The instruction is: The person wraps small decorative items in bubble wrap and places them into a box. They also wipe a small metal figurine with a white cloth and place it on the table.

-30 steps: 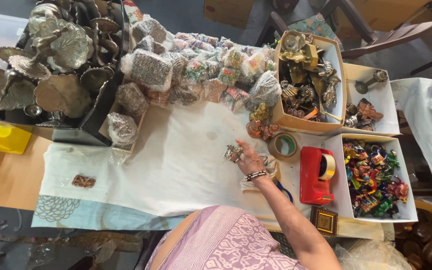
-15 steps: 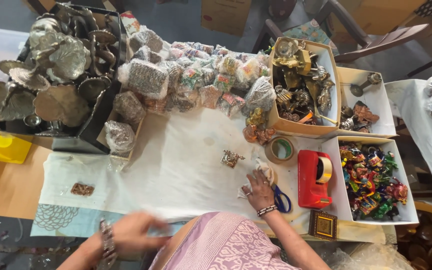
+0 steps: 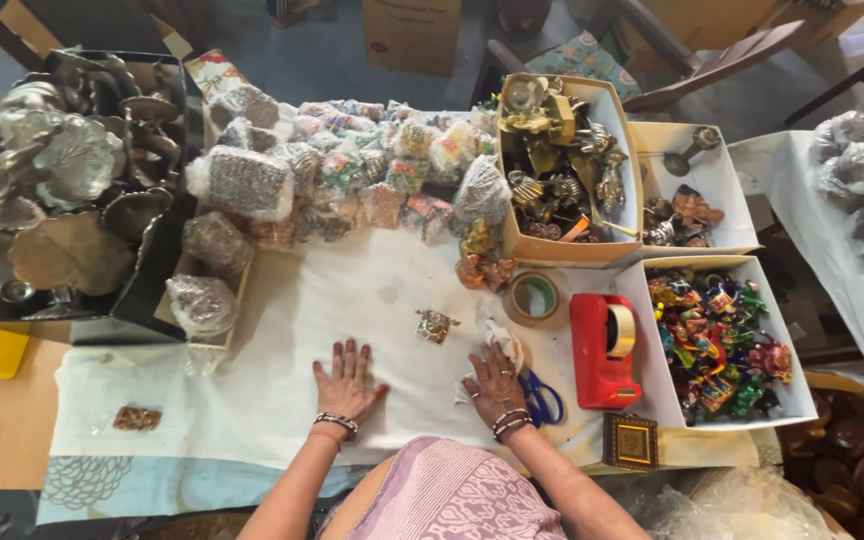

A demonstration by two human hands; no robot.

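Head view: a white cloth (image 3: 282, 330) covers the table, crowded with wrapped packets (image 3: 352, 170) and boxes (image 3: 732, 340). The left hand (image 3: 347, 380) lies flat, fingers spread, holding nothing. The right hand (image 3: 492, 385) presses on white tissue (image 3: 505, 345), beside scissors (image 3: 542, 398). A small ornament (image 3: 436, 325) lies just ahead.

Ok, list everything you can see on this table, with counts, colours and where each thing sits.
white cloth: one, covering the table
small metal ornament: one, brassy, mid-cloth
tape roll: one, brownish, right of ornament
tape dispenser: one, red, right
scissors: one, blue-handled, beside right hand
wrapped packets: many, mixed colours, back row
brass figures box: one, back right
colourful trinkets box: one, white, far right
metal plates: several, grey, back left
small framed picture: one, gold, front right
left hand: flat on cloth
right hand: on white wrapping
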